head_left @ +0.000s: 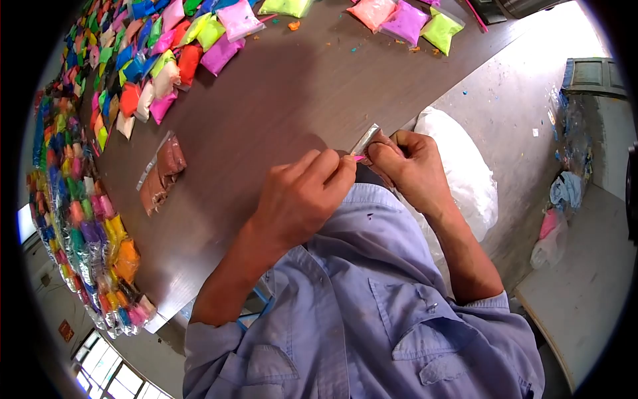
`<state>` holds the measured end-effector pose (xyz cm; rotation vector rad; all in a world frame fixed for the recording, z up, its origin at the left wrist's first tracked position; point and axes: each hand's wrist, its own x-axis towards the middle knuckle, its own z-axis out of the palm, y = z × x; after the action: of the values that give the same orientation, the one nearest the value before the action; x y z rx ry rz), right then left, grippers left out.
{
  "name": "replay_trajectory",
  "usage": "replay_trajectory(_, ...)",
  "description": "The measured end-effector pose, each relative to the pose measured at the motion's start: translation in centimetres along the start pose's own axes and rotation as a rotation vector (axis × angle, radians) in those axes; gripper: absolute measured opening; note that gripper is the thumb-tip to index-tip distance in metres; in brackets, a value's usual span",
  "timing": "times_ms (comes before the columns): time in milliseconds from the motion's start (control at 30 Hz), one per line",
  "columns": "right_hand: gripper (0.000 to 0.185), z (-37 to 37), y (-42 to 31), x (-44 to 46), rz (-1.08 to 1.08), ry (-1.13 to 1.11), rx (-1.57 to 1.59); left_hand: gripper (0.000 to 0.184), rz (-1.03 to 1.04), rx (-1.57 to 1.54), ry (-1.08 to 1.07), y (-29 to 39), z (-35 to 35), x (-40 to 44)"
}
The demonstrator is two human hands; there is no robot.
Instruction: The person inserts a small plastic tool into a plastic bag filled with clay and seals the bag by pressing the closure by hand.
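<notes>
My right hand (415, 163) is closed on a small clear bag of brown clay-like material (383, 143), its thumb pressed against the front. The bag's flat clear edge sticks up to the left of the thumb. My left hand (302, 193) is closed in a pinch at that edge, with a thin pink piece (359, 158) showing at its fingertips; most of that piece is hidden. Both hands meet just above my lap, by the table edge. Another clear bag of brown material (163, 171) lies on the table to the left, apart from my hands.
Many small bags in bright colours (156, 66) cover the dark table's (266, 106) far left, and more are stacked along its left side (100, 226). Several bags (405, 23) lie at the far edge, near a pink stick (476, 16). A large white plastic sack (458, 159) stands at my right.
</notes>
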<state>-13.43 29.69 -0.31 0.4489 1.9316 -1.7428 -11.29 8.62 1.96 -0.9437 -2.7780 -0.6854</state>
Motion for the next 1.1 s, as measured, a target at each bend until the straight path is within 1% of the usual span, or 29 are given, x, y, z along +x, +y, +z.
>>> replay_trajectory(200,0.037,-0.1,0.2,0.0,-0.016,-0.006,0.005,0.027,0.010,0.039,0.031,-0.6,0.7,0.1)
replay_trajectory(267,0.038,0.1,0.0,0.0,-0.017,0.012,-0.002,0.018,0.053,0.072,0.004,-0.9,0.6,0.3)
replay_trajectory(300,0.038,0.1,0.0,0.0,-0.018,0.011,0.001,0.018,0.053,0.074,0.003,-0.8,0.5,0.4)
replay_trajectory(367,0.038,0.0,0.0,0.0,-0.019,0.001,0.028,0.027,0.022,0.033,0.007,-0.7,0.4,0.6)
replay_trajectory(400,0.038,-0.1,0.1,0.0,-0.017,0.004,0.028,0.027,0.024,0.030,0.006,-0.6,0.4,0.5)
replay_trajectory(467,0.038,0.0,-0.1,-0.1,-0.027,0.017,-0.019,0.016,0.030,0.066,-0.024,-0.5,0.0,-0.2)
replay_trajectory(500,0.038,0.1,-0.2,-0.1,-0.027,0.014,-0.020,0.016,0.027,0.067,-0.024,-0.6,-0.1,-0.2)
replay_trajectory(567,0.038,0.3,-0.4,-0.3,-0.007,0.031,-0.050,0.024,0.011,0.041,-0.029,-0.6,-0.1,0.1)
replay_trajectory(667,0.039,0.4,-0.5,-0.4,-0.004,0.015,0.022,0.022,0.045,0.050,-0.010,-0.7,0.6,1.1)
replay_trajectory(867,0.037,0.1,0.0,-0.1,-0.054,0.013,0.009,0.020,0.053,0.078,-0.005,-0.6,0.3,0.6)
replay_trajectory(1100,0.039,0.4,-0.5,-0.3,-0.009,0.018,0.047,0.017,0.065,0.079,-0.015,-0.6,0.5,1.6)
